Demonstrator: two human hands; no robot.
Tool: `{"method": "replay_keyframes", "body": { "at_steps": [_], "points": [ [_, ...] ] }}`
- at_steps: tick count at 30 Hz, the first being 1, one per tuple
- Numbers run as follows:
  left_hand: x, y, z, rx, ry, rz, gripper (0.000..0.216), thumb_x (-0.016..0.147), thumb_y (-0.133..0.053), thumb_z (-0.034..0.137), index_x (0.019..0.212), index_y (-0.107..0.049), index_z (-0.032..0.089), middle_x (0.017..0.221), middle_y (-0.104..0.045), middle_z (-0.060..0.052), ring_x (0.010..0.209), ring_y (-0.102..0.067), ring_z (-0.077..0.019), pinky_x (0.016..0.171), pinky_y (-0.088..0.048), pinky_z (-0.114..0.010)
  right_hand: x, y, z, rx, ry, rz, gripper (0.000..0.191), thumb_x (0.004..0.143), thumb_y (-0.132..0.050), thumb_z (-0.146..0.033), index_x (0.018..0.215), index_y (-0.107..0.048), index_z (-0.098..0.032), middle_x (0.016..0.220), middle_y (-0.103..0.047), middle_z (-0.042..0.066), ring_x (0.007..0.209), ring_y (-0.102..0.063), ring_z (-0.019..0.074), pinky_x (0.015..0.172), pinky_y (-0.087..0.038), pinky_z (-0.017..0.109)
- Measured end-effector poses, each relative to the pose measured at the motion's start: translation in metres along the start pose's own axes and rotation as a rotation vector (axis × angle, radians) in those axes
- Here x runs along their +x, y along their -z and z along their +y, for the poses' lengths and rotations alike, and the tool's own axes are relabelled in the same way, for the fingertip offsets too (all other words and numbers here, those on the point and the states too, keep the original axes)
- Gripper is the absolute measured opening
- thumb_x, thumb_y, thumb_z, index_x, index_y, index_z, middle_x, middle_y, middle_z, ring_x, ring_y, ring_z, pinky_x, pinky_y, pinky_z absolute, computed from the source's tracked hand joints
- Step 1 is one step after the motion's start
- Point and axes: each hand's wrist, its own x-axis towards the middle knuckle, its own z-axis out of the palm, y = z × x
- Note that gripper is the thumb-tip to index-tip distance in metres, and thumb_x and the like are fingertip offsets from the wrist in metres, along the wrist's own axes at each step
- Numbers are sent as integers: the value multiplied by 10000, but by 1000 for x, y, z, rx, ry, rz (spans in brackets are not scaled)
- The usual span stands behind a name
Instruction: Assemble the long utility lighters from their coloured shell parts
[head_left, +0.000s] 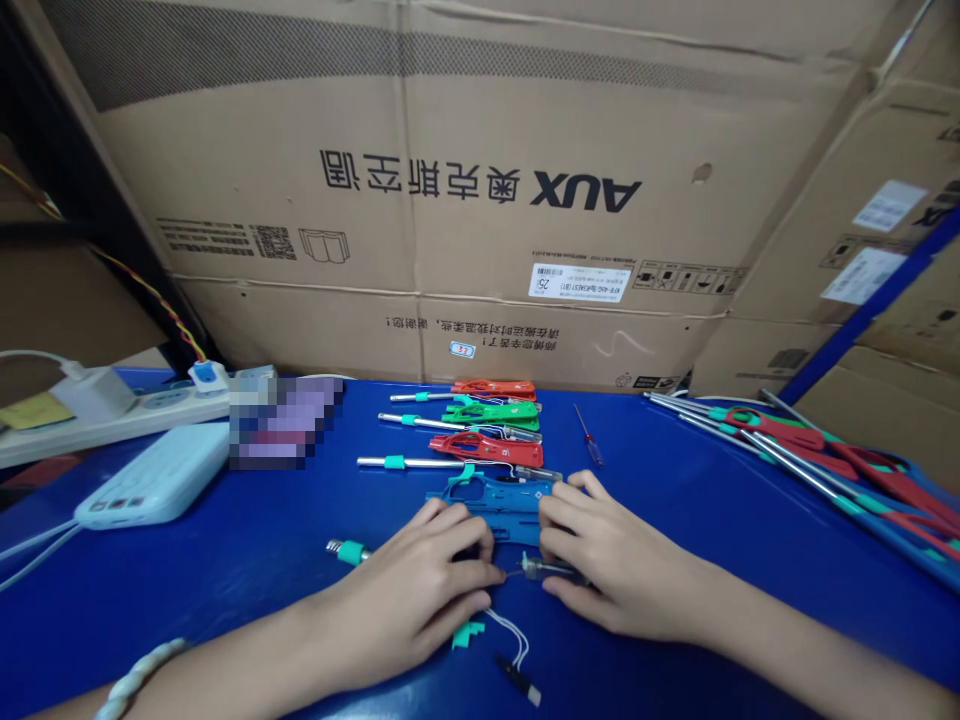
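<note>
My right hand (607,555) is closed round a small clear lighter fuel tank (534,568), which shows only at its left end. From that end a thin tube (514,574) runs to the fingertips of my left hand (439,580), which pinch it. Under my left hand lies a metal lighter rod with a teal collar (349,552), its middle hidden. Below the fingers show a teal plastic piece (468,633) and white wires ending in a black igniter (517,680). Just beyond both hands lie blue lighter casing halves (506,497), partly covered by my fingers.
Behind them lie lighters with red (487,449), green (495,412) and orange (495,390) casings. A screwdriver (589,436) is at right of these, and a pile of lighters (847,460) farther right. A power bank (154,475) and power strip (169,405) stand left. Cardboard (450,120) walls the back.
</note>
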Motion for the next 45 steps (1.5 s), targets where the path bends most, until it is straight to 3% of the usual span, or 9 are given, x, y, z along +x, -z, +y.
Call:
{"method": "replay_keyframes", "body": {
  "at_steps": [7, 18, 25, 32, 42, 45],
  "points": [
    [0, -2, -3, 51, 8, 49, 174, 925, -516, 198, 772, -592, 165, 921, -560, -27, 855, -465, -183, 802, -317, -328, 1, 7, 1, 28, -53, -67, 141, 851, -593, -295, 773, -559, -182, 862, -555, 32, 852, -481, 189, 870, -314, 390],
    [8, 0, -3, 42, 48, 88, 107, 925, -510, 181, 871, -602, 189, 892, -572, -16, 830, -460, -188, 758, -273, -320, 0, 13, 2, 65, -73, -86, 169, 843, -622, -298, 751, -542, -180, 840, -544, 9, 840, -481, 171, 856, -299, 368],
    [60, 3, -18, 197, -36, 116, 75, 883, -569, 129, 887, -635, 166, 907, -594, -34, 874, -481, -201, 762, -294, -321, -3, 20, 8, 85, -99, -114, 153, 804, -656, -265, 730, -550, -182, 797, -549, -5, 834, -499, 169, 887, -293, 383],
    [100, -8, -31, 363, -162, 71, 63, 872, -613, 158, 815, -641, 157, 880, -594, -28, 886, -490, -200, 738, -294, -316, -7, 25, 11, 97, -111, -140, 171, 788, -663, -261, 686, -550, -181, 770, -560, -10, 798, -512, 159, 908, -284, 385],
    [99, -17, -34, 405, -164, 71, 164, 939, -465, 143, 835, -590, 127, 899, -589, -65, 864, -485, -215, 751, -326, -335, -7, 31, 11, 89, -106, -138, 185, 823, -625, -276, 689, -549, -174, 762, -551, 1, 774, -487, 154, 907, -279, 375],
    [94, -12, -33, 295, -144, 107, 139, 937, -438, 133, 877, -563, 127, 913, -584, -69, 855, -492, -205, 779, -355, -334, -6, 31, 12, 104, -117, -132, 179, 823, -620, -267, 690, -544, -174, 761, -545, -1, 782, -484, 153, 898, -282, 364]
  ]
}}
